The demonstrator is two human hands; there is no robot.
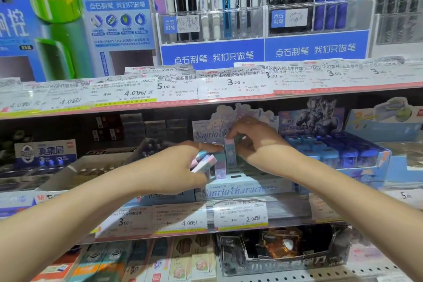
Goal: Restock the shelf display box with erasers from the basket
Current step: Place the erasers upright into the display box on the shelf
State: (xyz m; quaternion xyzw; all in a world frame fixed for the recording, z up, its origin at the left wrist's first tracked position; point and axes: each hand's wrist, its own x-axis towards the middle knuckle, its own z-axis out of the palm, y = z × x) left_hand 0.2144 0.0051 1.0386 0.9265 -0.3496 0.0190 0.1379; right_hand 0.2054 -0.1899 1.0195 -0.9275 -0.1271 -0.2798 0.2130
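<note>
The pale blue display box [240, 190] with cartoon character lettering stands on the middle shelf, its backboard rising behind my hands. My left hand [174, 167] grips a small bundle of pastel pink and blue erasers [203, 162] just left of the box. My right hand [251, 142] pinches one upright pastel eraser [230, 153] by its top, held over the box's inside. Another eraser [220, 170] stands in the box's left front corner. The basket is out of view.
A blue box of small blue items [338, 153] sits right of the display box, an open cardboard box [75, 174] to its left. The shelf edge above [206, 96] carries price labels; pens hang higher up. A black box [283, 252] sits on the shelf below.
</note>
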